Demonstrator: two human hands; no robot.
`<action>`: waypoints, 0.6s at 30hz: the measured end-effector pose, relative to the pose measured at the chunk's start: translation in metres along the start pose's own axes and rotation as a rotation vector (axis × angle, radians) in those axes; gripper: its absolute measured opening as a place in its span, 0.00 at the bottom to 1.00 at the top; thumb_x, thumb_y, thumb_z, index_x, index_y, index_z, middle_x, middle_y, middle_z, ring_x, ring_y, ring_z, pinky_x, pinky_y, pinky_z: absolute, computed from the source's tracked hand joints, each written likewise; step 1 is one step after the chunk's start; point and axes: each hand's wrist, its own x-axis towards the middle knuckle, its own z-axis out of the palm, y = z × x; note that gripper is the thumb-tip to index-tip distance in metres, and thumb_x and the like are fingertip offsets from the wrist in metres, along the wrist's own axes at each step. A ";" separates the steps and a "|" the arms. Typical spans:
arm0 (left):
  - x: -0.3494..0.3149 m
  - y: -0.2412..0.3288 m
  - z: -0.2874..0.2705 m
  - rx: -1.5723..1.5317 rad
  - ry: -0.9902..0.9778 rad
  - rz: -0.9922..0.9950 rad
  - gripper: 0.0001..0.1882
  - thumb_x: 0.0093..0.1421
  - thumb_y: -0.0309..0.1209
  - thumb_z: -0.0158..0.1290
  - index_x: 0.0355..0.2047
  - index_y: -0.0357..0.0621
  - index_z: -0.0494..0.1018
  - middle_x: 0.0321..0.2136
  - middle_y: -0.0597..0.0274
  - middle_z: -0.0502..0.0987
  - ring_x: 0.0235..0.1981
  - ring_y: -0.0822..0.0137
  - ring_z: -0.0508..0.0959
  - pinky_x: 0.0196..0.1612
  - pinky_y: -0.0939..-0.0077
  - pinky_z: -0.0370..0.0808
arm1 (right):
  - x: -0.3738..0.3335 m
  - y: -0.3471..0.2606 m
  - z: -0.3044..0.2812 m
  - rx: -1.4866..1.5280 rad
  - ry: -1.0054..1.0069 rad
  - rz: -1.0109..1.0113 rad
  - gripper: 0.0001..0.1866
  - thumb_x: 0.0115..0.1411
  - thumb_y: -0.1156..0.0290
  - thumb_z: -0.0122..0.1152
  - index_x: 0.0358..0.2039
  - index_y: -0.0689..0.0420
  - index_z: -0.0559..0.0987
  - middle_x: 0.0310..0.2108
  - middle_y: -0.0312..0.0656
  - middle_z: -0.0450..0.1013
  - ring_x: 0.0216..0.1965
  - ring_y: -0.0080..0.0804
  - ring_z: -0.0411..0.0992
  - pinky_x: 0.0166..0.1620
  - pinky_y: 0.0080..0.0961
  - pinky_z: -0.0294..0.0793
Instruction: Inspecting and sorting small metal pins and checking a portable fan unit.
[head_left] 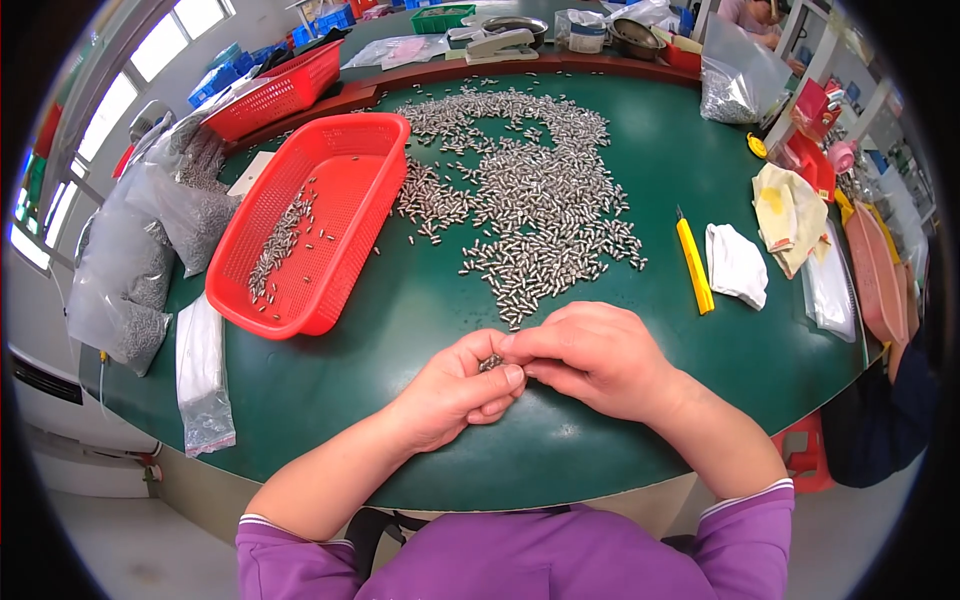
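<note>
Several small silvery metal pins (489, 362) lie in the curled fingers of my left hand (450, 392), near the table's front edge. My right hand (600, 362) meets it from the right, thumb and fingertips pinched together at the left fingertips. Whatever sits in that pinch is too small and hidden to make out. Just beyond my hands a large pile of the same metal pins (550, 195) spreads over the green tabletop (400, 455). To the left, a red perforated plastic basket (365, 255) holds a smaller heap of these pins.
Bulging clear bags of metal parts (130, 270) and a flat plastic bag (203, 370) lie at left. A yellow utility knife (693, 265), a white cloth (735, 263) and a yellowish glove (788, 215) lie at right. Another filled bag (738, 80) stands at back right, near a stapler (500, 47).
</note>
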 end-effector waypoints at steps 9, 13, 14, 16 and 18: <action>-0.001 0.002 -0.003 -0.069 -0.069 -0.009 0.08 0.68 0.33 0.43 0.40 0.41 0.67 0.30 0.64 0.70 0.21 0.80 0.62 0.20 0.87 0.57 | 0.003 0.007 -0.014 -0.227 0.224 0.131 0.14 0.51 0.77 0.63 0.40 0.53 0.78 0.32 0.37 0.77 0.31 0.35 0.74 0.35 0.30 0.74; -0.001 0.001 -0.005 -0.061 -0.054 -0.003 0.11 0.68 0.34 0.41 0.40 0.41 0.69 0.30 0.62 0.70 0.21 0.77 0.62 0.21 0.86 0.58 | 0.002 0.014 -0.025 -0.315 0.225 0.236 0.13 0.51 0.78 0.62 0.38 0.53 0.78 0.33 0.38 0.75 0.35 0.37 0.73 0.38 0.31 0.73; -0.001 0.001 -0.006 -0.063 -0.060 0.003 0.12 0.68 0.35 0.40 0.41 0.40 0.69 0.30 0.61 0.70 0.21 0.76 0.62 0.21 0.85 0.58 | 0.002 0.015 -0.027 -0.437 0.203 0.271 0.12 0.50 0.78 0.61 0.37 0.54 0.78 0.34 0.38 0.74 0.37 0.38 0.72 0.39 0.32 0.73; -0.001 0.001 -0.007 -0.072 -0.065 -0.003 0.13 0.69 0.36 0.40 0.41 0.40 0.69 0.30 0.61 0.70 0.21 0.76 0.62 0.21 0.85 0.58 | -0.003 0.019 -0.031 -0.590 0.171 0.350 0.10 0.48 0.79 0.61 0.33 0.55 0.77 0.36 0.38 0.69 0.40 0.39 0.69 0.41 0.35 0.71; -0.002 0.002 -0.006 -0.081 -0.070 -0.010 0.14 0.69 0.36 0.39 0.42 0.39 0.69 0.30 0.60 0.70 0.22 0.75 0.63 0.21 0.85 0.58 | -0.006 0.026 -0.034 -0.588 0.144 0.381 0.09 0.48 0.79 0.61 0.32 0.55 0.77 0.35 0.38 0.69 0.40 0.39 0.69 0.41 0.35 0.71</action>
